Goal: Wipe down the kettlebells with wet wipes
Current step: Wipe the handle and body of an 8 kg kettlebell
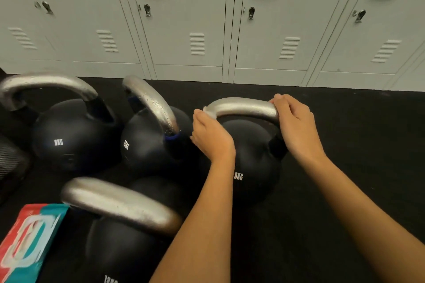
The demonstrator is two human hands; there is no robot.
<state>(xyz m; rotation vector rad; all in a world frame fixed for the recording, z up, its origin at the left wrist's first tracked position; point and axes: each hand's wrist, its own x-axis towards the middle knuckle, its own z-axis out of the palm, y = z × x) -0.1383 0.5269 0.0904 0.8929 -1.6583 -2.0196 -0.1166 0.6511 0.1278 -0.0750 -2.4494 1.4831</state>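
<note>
The right hand curls round the silver handle of the black 8KG kettlebell on the dark floor – likely steadying it – while the left hand pinches a white wet wipe against the handle's other end

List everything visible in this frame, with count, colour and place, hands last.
kettlebells: four, black with silver handles, on the floor, left to centre.
wet wipe: one, white, at the left end of the handle under the left hand.
wipes pack: one, red and teal, bottom left.
lockers: a row, pale grey, behind.
floor: black.
dark mesh object: one, left edge, unclear.
hands: left hand and right hand grip the rightmost kettlebell's handle ends.
</note>
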